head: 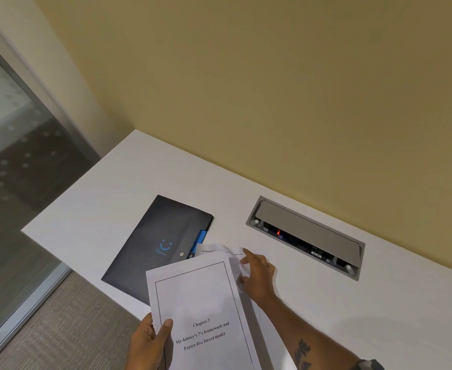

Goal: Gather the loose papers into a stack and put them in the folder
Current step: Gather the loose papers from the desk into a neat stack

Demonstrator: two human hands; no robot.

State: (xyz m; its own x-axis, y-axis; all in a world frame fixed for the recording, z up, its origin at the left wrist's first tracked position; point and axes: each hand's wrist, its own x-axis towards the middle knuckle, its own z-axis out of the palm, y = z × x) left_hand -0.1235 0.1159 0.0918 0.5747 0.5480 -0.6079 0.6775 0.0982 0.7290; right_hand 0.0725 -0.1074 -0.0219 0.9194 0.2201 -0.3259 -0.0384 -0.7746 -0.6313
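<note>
A white printed sheet titled "Chapter 3" (202, 303) is lifted above the desk's front, with my left hand (148, 343) gripping its lower left corner, thumb on top. More loose white papers (219, 248) lie under and behind it on the desk. My right hand (258, 276) rests on their right side with fingers spread and pressing down. The dark folder (156, 243) with a blue smile mark and a snap button lies closed to the left, a blue tab sticking out of its right edge. The papers overlap its near right corner.
The white desk (379, 303) stands against a yellow wall. A grey cable box (306, 236) with its lid raised is set into the desk at the right rear. The desk's left edge drops to carpet beside a glass partition (14, 156).
</note>
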